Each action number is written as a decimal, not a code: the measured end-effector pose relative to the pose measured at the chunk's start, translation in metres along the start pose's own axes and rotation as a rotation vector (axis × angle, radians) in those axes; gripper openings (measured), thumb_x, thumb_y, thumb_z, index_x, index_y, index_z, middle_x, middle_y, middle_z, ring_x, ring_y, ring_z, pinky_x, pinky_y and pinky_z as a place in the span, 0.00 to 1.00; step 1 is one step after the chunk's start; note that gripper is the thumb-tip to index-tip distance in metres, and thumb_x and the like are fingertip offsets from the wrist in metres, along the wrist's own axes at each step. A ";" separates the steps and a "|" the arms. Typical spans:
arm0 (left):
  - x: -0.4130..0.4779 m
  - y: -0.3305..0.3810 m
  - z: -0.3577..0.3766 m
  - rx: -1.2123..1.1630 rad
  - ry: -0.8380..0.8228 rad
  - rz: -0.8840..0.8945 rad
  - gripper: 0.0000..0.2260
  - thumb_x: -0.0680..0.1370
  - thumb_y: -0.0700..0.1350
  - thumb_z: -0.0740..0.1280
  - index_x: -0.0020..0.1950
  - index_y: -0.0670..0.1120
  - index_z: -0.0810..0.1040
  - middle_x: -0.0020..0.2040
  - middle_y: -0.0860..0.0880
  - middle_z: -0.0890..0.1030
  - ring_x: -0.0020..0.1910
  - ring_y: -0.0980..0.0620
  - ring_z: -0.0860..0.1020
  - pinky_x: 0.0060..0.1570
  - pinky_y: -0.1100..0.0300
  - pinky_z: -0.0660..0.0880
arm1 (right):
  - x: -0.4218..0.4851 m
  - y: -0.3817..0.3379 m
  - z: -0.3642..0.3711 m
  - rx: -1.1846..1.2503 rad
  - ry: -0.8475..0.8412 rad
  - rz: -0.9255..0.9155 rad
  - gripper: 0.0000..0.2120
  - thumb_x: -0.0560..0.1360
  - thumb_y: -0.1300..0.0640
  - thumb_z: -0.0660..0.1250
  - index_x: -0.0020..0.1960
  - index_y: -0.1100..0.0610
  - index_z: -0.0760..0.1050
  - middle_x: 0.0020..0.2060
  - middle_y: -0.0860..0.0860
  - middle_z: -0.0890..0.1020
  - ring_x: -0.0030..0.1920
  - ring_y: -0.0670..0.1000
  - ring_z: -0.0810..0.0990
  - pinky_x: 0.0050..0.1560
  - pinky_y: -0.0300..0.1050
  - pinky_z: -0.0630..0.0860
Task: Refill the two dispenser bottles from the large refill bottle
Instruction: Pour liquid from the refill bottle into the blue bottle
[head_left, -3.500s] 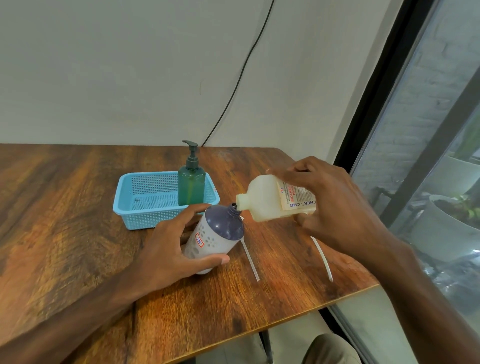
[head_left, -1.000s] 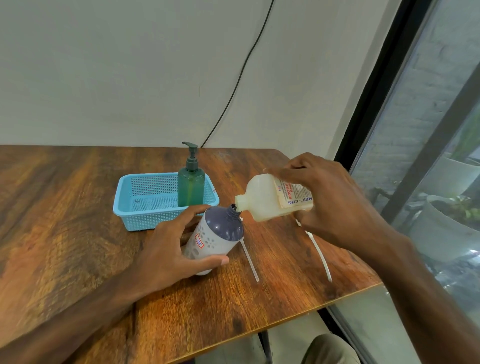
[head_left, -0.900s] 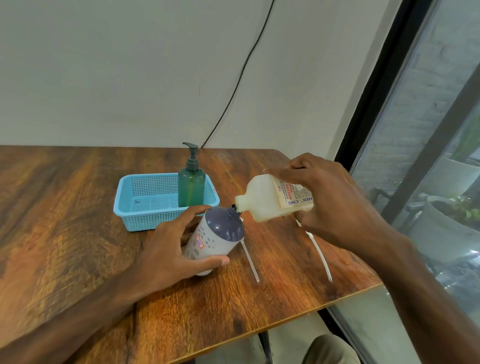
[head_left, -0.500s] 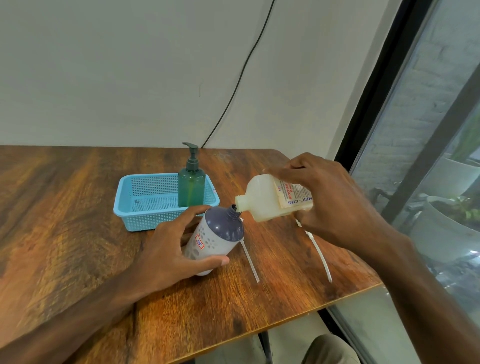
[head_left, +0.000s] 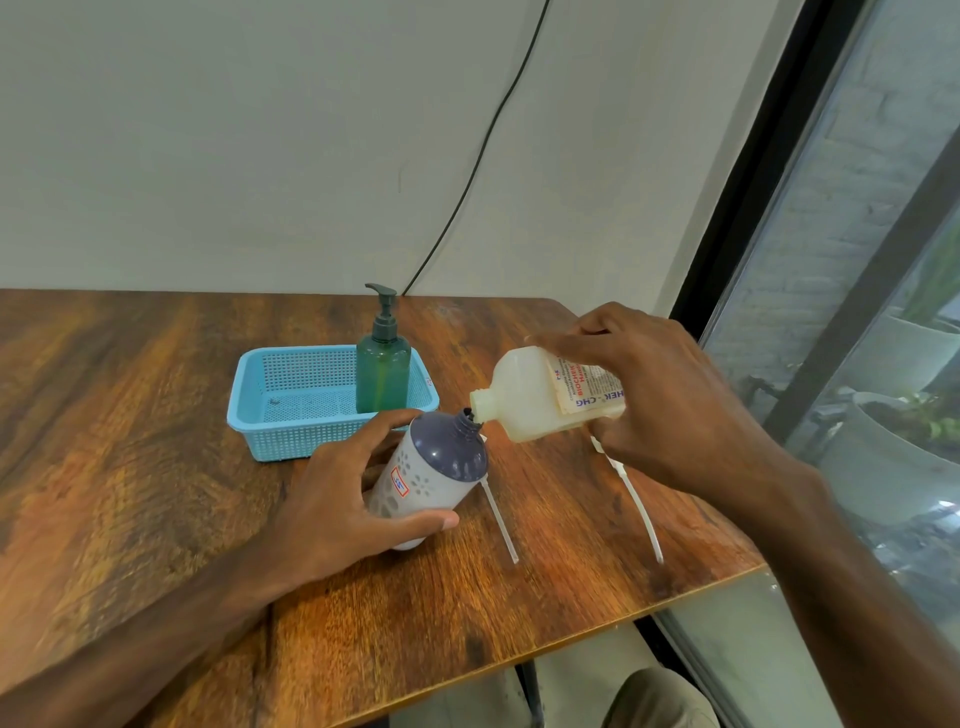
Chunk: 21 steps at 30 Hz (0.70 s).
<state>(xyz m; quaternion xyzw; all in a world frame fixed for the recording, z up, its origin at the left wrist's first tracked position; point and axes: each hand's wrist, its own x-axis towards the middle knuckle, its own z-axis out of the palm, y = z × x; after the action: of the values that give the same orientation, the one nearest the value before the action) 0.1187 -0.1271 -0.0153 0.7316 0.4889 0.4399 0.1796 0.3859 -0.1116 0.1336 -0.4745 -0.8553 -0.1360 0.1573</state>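
Now the right hand, fingers wrapped around the cream plastic refill bottle, tips its spout onto the open neck of the grey-and-navy dispenser bottle, which the left hand clasps tilted, apparently to meet the pour.

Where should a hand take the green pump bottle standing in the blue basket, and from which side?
Grip the green pump bottle around its flat-sided body, below the pump head. It stands upright in the right end of the blue basket, whose walls hide its base. Probably best to come from above and in front, over the near wall, and lift it straight up; the narrow pump neck offers a poorer hold.
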 end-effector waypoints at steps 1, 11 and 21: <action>0.000 0.000 0.000 0.001 0.001 0.002 0.43 0.61 0.66 0.82 0.72 0.64 0.67 0.64 0.71 0.75 0.63 0.75 0.72 0.55 0.77 0.74 | 0.000 0.000 0.000 0.000 -0.002 0.005 0.38 0.69 0.57 0.76 0.75 0.40 0.69 0.58 0.46 0.77 0.62 0.48 0.72 0.61 0.43 0.62; 0.000 -0.002 0.000 0.016 0.003 0.006 0.43 0.61 0.70 0.80 0.72 0.66 0.66 0.64 0.71 0.74 0.64 0.75 0.72 0.55 0.73 0.76 | 0.000 -0.004 -0.004 0.008 -0.016 0.017 0.37 0.70 0.57 0.77 0.75 0.40 0.68 0.60 0.46 0.77 0.63 0.49 0.72 0.65 0.48 0.66; 0.000 -0.004 0.001 0.013 0.008 -0.014 0.47 0.59 0.75 0.77 0.75 0.63 0.67 0.68 0.64 0.77 0.66 0.66 0.75 0.60 0.62 0.79 | 0.001 -0.005 -0.006 0.012 -0.008 0.005 0.36 0.70 0.57 0.76 0.75 0.41 0.69 0.59 0.47 0.77 0.63 0.49 0.72 0.65 0.48 0.66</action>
<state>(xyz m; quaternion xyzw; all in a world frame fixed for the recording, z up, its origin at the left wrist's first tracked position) 0.1172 -0.1253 -0.0192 0.7275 0.4977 0.4383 0.1759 0.3818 -0.1160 0.1384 -0.4761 -0.8556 -0.1287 0.1570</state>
